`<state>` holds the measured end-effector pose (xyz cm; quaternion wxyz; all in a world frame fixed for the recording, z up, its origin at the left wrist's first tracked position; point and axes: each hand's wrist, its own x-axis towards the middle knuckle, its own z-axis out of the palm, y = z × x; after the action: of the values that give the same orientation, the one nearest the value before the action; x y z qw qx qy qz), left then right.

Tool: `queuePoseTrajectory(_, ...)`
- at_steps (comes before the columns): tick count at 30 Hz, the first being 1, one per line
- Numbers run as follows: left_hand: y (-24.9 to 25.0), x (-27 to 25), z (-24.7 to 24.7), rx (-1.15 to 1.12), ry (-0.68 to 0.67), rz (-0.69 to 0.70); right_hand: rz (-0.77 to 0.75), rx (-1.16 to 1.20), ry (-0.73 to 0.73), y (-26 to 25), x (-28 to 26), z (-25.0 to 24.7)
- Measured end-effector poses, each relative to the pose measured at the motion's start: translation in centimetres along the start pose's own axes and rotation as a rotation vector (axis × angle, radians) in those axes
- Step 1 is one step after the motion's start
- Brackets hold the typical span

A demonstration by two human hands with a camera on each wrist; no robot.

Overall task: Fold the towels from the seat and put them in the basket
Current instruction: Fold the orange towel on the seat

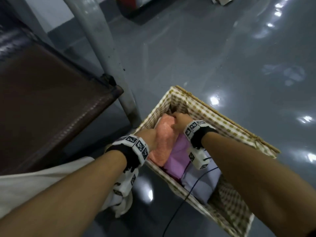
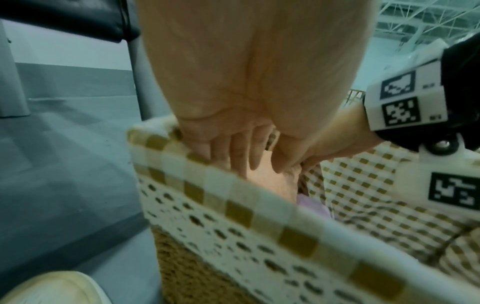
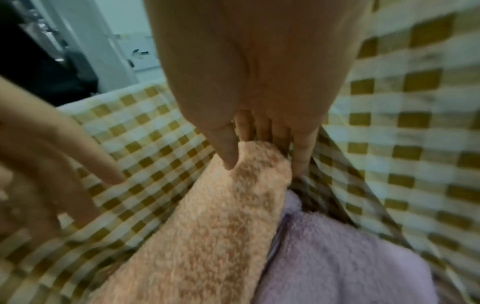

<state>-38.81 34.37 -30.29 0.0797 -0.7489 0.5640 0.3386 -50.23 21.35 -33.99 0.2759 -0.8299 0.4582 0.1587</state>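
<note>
Both hands are working inside the basket [image 1: 227, 129], w/ the folded peach towel [image 1: 164, 139] going in along the wall nearest the seat [image 1: 51, 100]. Right hand [image 1: 181, 121] is pinching the towel's far end, thumb on top and fingers curled over the end down toward the liner, as the right wrist view is showing. Left hand [image 1: 147, 136] is lying w/ fingers straight, slipped between the towel's near part and the basket wall, pressing rather than gripping. Progress, judging by what's lying there: a purple towel [image 1: 179, 154] is sitting just beside the peach one, touching it, and a pale lavender one [image 1: 201, 182] is sitting beyond that, so three folded pieces are in or nearly in; the peach one is looking abt seated but isn't released yet. The seat part in view is showing no towels, tho most of it is out of frame, so can't tell if more are waiting. Peach towel's long axis is running parallel to the basket's long wall, its far end pointing at the far corner, near end toward the person; it's standing on edge more than lying flat.
</note>
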Motion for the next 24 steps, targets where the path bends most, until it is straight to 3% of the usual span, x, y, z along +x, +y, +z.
queuePoseTrajectory(3, -0.4, -2.1, -2.3, -0.118, 0.058, -0.001, -0.019, -0.102, 0.025, -1.0, -1.1, -1.7)
queuePoseTrajectory(8, -1.6, -8.2, -8.5, -0.25, 0.272, 0.023, -0.265, -0.167, 0.167, -6.0, -5.3, -7.3)
queuePoseTrajectory(13, -4.7, -17.0, -16.7, -0.54, 0.546, 0.033, -0.507, -0.146, 0.208, -16.0, -9.9, -14.0)
queuePoseTrajectory(17, -8.9, -25.3, -21.3, -0.624, 0.757, -0.009, -0.699, -0.247, 0.262, -25.4, -13.6, -17.9)
queuePoseTrajectory(24, -19.7, -37.9, -20.8, -0.604, 0.993, -0.243, -0.965, -0.376, 0.299, -41.4, -18.4, -17.6)
